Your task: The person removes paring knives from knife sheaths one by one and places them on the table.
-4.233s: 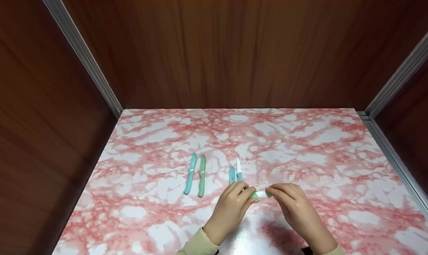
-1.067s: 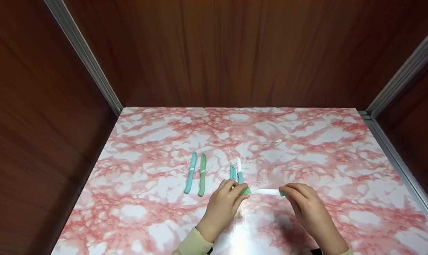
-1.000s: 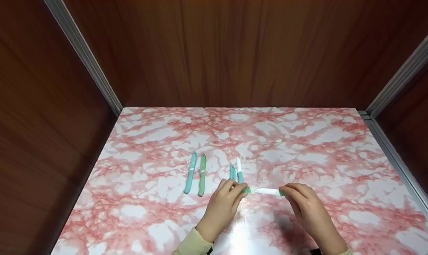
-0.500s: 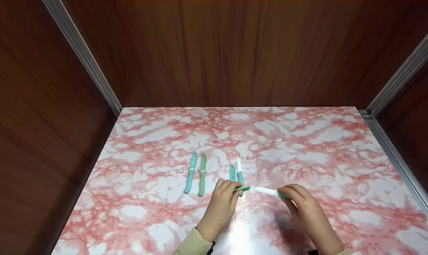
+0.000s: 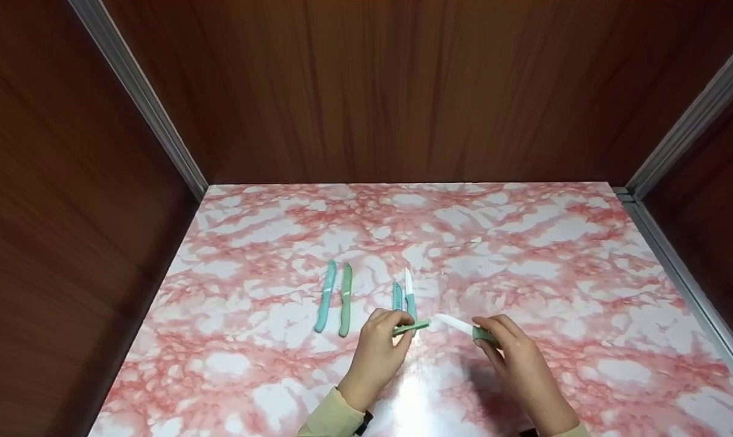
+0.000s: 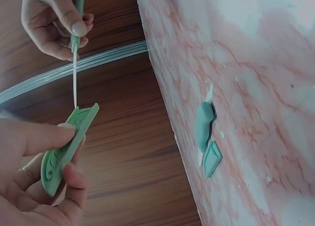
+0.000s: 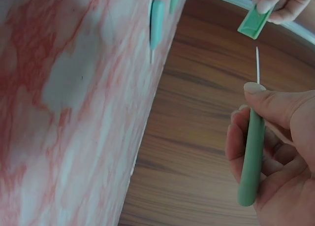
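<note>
My left hand (image 5: 375, 349) pinches a green slotted knife sheath (image 6: 66, 154) between thumb and fingers. My right hand (image 5: 515, 352) grips the green handle (image 7: 252, 154) of a small knife with a bare white blade (image 5: 454, 323). The blade points left toward the sheath's open end. In the head view a small gap separates tip and sheath. Just beyond the left hand, a turquoise-handled knife (image 5: 409, 294) lies with its white blade bare. Beside it on the left is its turquoise sheath (image 5: 397, 295). The left hand hides part of both in the head view.
Two sheathed knives, one turquoise (image 5: 325, 297) and one green (image 5: 346, 300), lie side by side to the left on the red-and-white marbled table (image 5: 251, 243). Dark wood-grain panels (image 5: 366, 91) enclose the table at the back and sides.
Earlier the hands were close together, with the green knife's blade partly covered by the sheath. They have since drawn apart, baring the blade. Lately the knife has tilted, its tip rising away from me.
</note>
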Motion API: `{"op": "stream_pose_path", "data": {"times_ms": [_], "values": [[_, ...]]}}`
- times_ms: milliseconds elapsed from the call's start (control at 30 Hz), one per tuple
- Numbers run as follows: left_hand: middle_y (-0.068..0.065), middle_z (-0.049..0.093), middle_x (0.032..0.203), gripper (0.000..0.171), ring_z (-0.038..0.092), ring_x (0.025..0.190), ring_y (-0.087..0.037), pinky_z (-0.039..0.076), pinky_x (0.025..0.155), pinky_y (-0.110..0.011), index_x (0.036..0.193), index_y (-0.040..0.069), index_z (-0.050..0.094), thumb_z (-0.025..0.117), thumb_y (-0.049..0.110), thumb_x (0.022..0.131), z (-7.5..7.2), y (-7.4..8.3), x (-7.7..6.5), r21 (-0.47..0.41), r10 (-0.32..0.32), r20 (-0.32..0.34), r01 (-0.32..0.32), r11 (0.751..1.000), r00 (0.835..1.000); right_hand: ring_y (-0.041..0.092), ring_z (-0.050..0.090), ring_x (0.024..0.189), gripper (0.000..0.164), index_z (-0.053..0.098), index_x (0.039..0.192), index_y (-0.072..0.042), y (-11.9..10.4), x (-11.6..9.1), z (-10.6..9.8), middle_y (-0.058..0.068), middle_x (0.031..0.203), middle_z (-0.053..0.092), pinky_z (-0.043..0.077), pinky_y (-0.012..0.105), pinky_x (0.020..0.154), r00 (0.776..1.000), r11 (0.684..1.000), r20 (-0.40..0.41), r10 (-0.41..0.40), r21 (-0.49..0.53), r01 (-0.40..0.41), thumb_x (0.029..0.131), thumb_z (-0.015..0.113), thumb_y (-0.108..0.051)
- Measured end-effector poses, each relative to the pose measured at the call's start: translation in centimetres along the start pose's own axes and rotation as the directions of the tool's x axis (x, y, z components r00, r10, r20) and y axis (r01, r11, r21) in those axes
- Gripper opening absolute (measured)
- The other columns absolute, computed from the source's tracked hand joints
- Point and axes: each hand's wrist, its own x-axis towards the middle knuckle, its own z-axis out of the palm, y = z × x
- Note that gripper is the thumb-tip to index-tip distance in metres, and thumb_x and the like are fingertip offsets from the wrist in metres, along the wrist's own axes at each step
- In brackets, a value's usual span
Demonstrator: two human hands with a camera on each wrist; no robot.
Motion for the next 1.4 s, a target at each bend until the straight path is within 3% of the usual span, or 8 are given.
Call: {"op": "stream_pose_path", "data": {"times_ms": [267, 367, 600, 800, 1000, 1167, 1300, 1400], "values": [[0.003, 0.067, 0.093, 0.013, 0.063, 0.086, -0.005, 0.052, 0.078, -0.022, 0.096, 0.007, 0.072, 0.070, 0.000, 0.085, 0.2, -0.1, 0.1, -0.180, -0.041, 0.033, 0.046, 0.983, 0.999, 0.004, 0.061, 0.085, 0.028, 0.068, 0.106, -0.009, -0.1, -0.2, 0.5, -0.009, 0.094, 0.054, 0.053, 0.017, 0.072, 0.990, 0.990, 0.050, 0.133, 0.045, -0.135, 0.080, 0.074, 0.001], [0.002, 0.068, 0.097, 0.018, 0.063, 0.086, -0.004, 0.052, 0.076, -0.021, 0.103, 0.007, 0.071, 0.069, 0.001, 0.087, 0.2, 0.0, 0.1, -0.206, -0.061, 0.052, 0.070, 0.976, 0.997, 0.002, 0.060, 0.085, 0.026, 0.068, 0.104, -0.012, -0.1, -0.2, 0.6, -0.010, 0.093, 0.054, 0.052, 0.016, 0.072, 0.986, 0.986, 0.059, 0.154, 0.057, -0.157, 0.082, 0.074, -0.001], [0.004, 0.068, 0.091, 0.036, 0.061, 0.076, -0.004, 0.054, 0.067, -0.030, 0.116, 0.012, 0.051, 0.069, 0.003, 0.087, 0.4, -0.1, 0.1, -0.221, -0.089, 0.067, 0.102, 0.970, 0.994, 0.002, 0.059, 0.084, 0.023, 0.068, 0.102, -0.014, -0.2, -0.2, 1.0, -0.009, 0.092, 0.054, 0.052, 0.017, 0.071, 0.976, 0.973, 0.090, 0.200, 0.100, -0.209, 0.083, 0.074, -0.003], [0.001, 0.062, 0.094, 0.047, 0.058, 0.075, -0.008, 0.051, 0.066, -0.027, 0.116, 0.013, 0.039, 0.072, 0.001, 0.084, 0.5, -0.3, 0.4, -0.268, -0.126, 0.054, 0.136, 0.954, 0.991, 0.002, 0.057, 0.078, 0.019, 0.067, 0.097, -0.013, -0.1, 0.0, 1.4, -0.011, 0.089, 0.055, 0.052, 0.020, 0.066, 0.961, 0.959, 0.094, 0.260, 0.094, -0.269, 0.082, 0.075, -0.004], [0.006, 0.066, 0.082, 0.034, 0.059, 0.073, -0.007, 0.050, 0.064, -0.025, 0.105, 0.010, 0.048, 0.075, 0.008, 0.083, 0.8, -0.6, 0.3, -0.305, -0.138, 0.050, 0.147, 0.941, 0.989, 0.005, 0.054, 0.068, 0.020, 0.066, 0.090, -0.012, 0.0, 0.4, 1.6, -0.011, 0.081, 0.056, 0.050, 0.023, 0.059, 0.955, 0.954, 0.071, 0.287, 0.071, -0.292, 0.078, 0.079, -0.004], [0.007, 0.067, 0.081, 0.024, 0.063, 0.075, -0.006, 0.053, 0.067, -0.025, 0.098, 0.014, 0.056, 0.075, 0.018, 0.083, 1.1, -0.8, 0.3, -0.313, -0.135, 0.049, 0.143, 0.939, 0.990, 0.005, 0.058, 0.067, 0.020, 0.067, 0.090, -0.011, 0.1, 0.5, 1.9, -0.011, 0.078, 0.058, 0.051, 0.023, 0.059, 0.950, 0.944, 0.070, 0.305, 0.107, -0.311, 0.077, 0.080, -0.003], [0.008, 0.066, 0.082, 0.022, 0.064, 0.077, -0.007, 0.054, 0.071, -0.024, 0.099, 0.015, 0.058, 0.074, 0.017, 0.084, 1.3, -0.9, 0.5, -0.328, -0.176, 0.076, 0.191, 0.925, 0.981, 0.008, 0.061, 0.067, 0.019, 0.067, 0.092, -0.011, 0.2, 0.7, 2.0, -0.009, 0.078, 0.060, 0.052, 0.025, 0.059, 0.946, 0.935, 0.070, 0.317, 0.147, -0.324, 0.078, 0.079, -0.005], [0.007, 0.066, 0.084, 0.020, 0.063, 0.081, -0.008, 0.054, 0.070, -0.024, 0.102, 0.015, 0.061, 0.073, 0.013, 0.085, 1.4, -0.8, 0.7, -0.341, -0.217, 0.094, 0.236, 0.910, 0.972, 0.010, 0.062, 0.068, 0.018, 0.067, 0.092, -0.013, 0.2, 0.9, 2.0, -0.008, 0.078, 0.061, 0.053, 0.024, 0.061, 0.930, 0.917, 0.096, 0.356, 0.156, -0.367, 0.079, 0.079, -0.008]]}}
